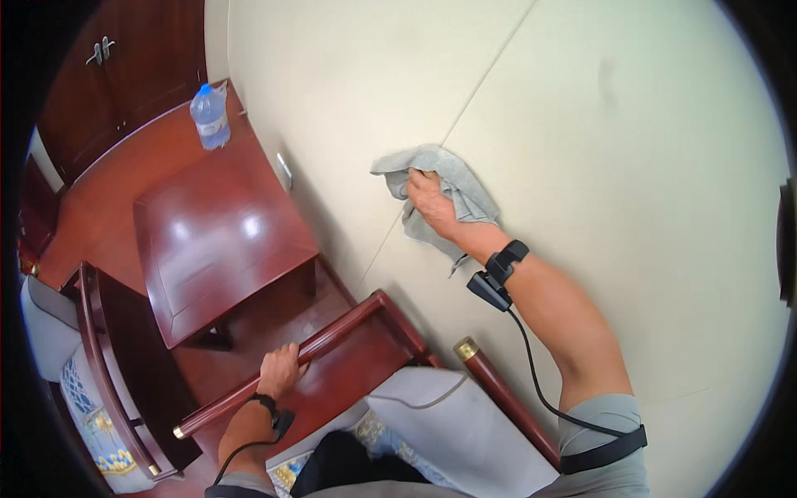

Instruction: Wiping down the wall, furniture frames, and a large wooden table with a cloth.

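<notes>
Grey fabric cloth (466, 189), loosely crumpled, folds raised, outline uneven; bunched against the smooth cream wall (631, 178) across its thin straight seam (491, 70), well apart from the wall's lower edge. Glossy dark-red round wooden armrest rail (336, 329), brass-coloured cap (178, 432) on one end; other end nearer wall.

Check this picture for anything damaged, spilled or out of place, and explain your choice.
What looks like a faint grey smudge marks the pale wall, above and right of the grey cloth, standing out against the plain surface.

Glossy red table (217, 249), blue-capped bottle (210, 119), wooden doors (154, 70)
</notes>
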Demonstrator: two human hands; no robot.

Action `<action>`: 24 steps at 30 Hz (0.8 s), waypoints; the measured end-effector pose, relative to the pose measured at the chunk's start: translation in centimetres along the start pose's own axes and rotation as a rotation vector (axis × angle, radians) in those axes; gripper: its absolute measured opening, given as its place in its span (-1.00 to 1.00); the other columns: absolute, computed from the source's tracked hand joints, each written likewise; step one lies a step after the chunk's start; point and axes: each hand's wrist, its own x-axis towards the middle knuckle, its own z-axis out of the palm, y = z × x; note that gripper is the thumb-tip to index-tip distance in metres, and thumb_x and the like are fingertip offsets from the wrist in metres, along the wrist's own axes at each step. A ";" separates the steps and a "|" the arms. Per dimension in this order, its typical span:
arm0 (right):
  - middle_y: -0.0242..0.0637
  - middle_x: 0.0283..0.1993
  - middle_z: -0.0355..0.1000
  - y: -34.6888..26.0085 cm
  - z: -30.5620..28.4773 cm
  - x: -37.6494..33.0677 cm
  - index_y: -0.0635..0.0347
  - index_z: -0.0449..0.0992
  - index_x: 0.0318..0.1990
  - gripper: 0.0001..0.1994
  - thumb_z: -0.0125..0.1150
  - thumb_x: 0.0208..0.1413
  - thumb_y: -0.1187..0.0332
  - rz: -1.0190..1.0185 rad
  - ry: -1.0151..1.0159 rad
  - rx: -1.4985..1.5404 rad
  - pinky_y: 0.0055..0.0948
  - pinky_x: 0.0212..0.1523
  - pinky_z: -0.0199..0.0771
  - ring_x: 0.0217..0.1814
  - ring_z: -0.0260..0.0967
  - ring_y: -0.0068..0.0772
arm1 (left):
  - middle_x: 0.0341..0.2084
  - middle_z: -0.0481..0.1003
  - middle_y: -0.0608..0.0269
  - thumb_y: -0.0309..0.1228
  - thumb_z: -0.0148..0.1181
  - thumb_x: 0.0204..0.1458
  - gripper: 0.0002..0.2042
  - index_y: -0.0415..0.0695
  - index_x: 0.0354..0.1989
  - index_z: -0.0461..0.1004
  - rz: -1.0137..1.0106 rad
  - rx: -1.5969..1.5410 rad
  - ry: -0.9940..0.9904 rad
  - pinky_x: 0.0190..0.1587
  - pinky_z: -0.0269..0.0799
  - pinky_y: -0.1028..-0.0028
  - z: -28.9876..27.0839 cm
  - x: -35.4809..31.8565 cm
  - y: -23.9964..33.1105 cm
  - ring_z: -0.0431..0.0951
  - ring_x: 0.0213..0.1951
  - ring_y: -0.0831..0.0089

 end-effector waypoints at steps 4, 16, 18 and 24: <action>-0.12 -0.19 0.34 3.7 -1.6 3.3 0.18 0.41 -0.37 -0.91 0.13 -0.06 0.56 -0.368 -0.011 -0.946 -0.26 -0.04 0.40 -0.06 0.35 -0.19 | -0.42 0.57 0.07 -0.05 0.39 0.01 -0.57 -0.13 -0.23 0.39 -0.011 0.000 0.016 -0.27 0.58 0.14 0.1 -0.3 0.2 0.65 -0.35 0.06; -0.32 -0.23 0.37 3.6 -11.1 7.3 0.10 0.43 -0.44 -0.89 0.21 -0.12 0.54 -0.036 0.263 -0.493 -0.27 0.00 0.39 -0.08 0.39 -0.26 | -0.41 0.59 0.11 0.00 0.35 -0.03 -0.59 -0.09 -0.26 0.45 -0.034 0.032 0.076 -0.22 0.54 0.13 1.3 0.2 0.7 0.66 -0.34 0.11; -0.31 -0.22 0.37 4.0 -11.1 7.5 0.10 0.43 -0.43 -0.89 0.20 -0.11 0.54 -0.040 0.301 -0.487 -0.26 -0.01 0.40 -0.09 0.40 -0.25 | -0.40 0.59 0.11 0.00 0.34 -0.02 -0.59 -0.09 -0.27 0.45 -0.021 0.040 0.085 -0.22 0.54 0.14 2.4 0.6 0.1 0.66 -0.34 0.11; -0.22 -0.15 0.42 5.2 -11.1 7.8 0.16 0.44 -0.39 -0.90 0.12 -0.09 0.58 0.029 0.398 -0.322 -0.18 -0.03 0.39 -0.07 0.42 -0.10 | -0.39 0.60 0.08 0.04 0.30 0.00 -0.56 -0.11 -0.24 0.46 0.010 0.049 0.035 -0.21 0.55 0.14 7.3 2.9 -2.6 0.67 -0.32 0.10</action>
